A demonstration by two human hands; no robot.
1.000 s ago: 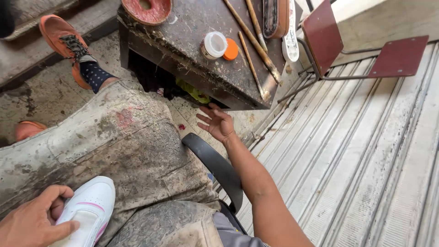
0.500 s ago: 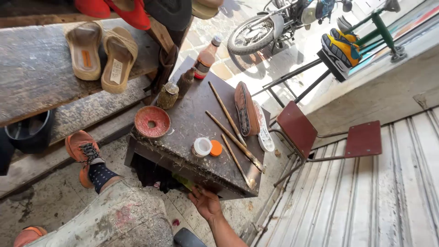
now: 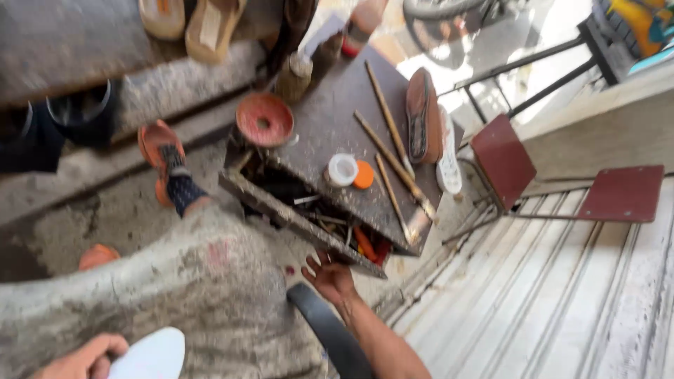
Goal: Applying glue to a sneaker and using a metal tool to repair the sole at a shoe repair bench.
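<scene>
My right hand (image 3: 330,278) hovers with fingers spread just in front of the pulled-out drawer (image 3: 295,217) of a dark wooden workbench (image 3: 330,119); it holds nothing. Tools and orange items lie inside the drawer. At the bottom left my left hand (image 3: 88,358) grips a white shoe (image 3: 149,356) resting on my lap. A black strap-like curved piece (image 3: 326,333) lies next to my right forearm.
On the bench sit a red bowl (image 3: 265,119), a white jar (image 3: 342,169) with an orange lid (image 3: 364,175), wooden sticks (image 3: 390,151), a shoe sole (image 3: 421,116) and bottles (image 3: 293,74). A red folding stool (image 3: 562,175) stands right. Sandals (image 3: 189,21) rest on a ledge.
The view has tilted down and closer. The bench drawer now stands pulled out, with my right hand in front of it. The white shoe and my left hand are back in view.
</scene>
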